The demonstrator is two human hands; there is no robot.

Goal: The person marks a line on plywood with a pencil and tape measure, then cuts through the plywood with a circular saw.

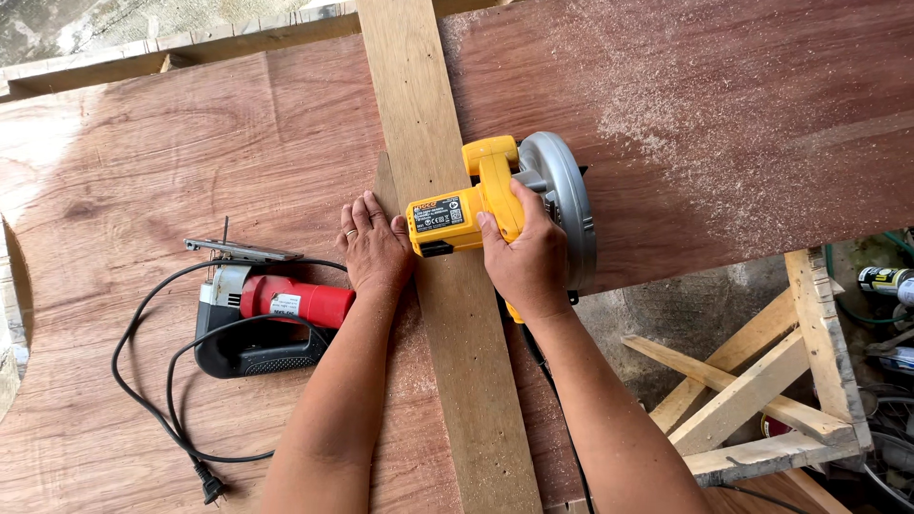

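My right hand (526, 255) grips the handle of a yellow circular saw (490, 195) with a grey blade guard, sitting at the right edge of a long pale wooden plank (419, 105). The plank runs from top to bottom across a large reddish plywood sheet (209, 152). My left hand (374, 246) lies flat, fingers spread, on the plywood against the plank's left edge, just beside the saw's motor. A ring shows on one finger.
A red and black jigsaw (262, 314) lies on its side left of my left arm, its black cord (157, 400) looping to a plug near the bottom. Sawdust covers the plywood at the upper right. A wooden trestle (762, 381) and clutter stand lower right.
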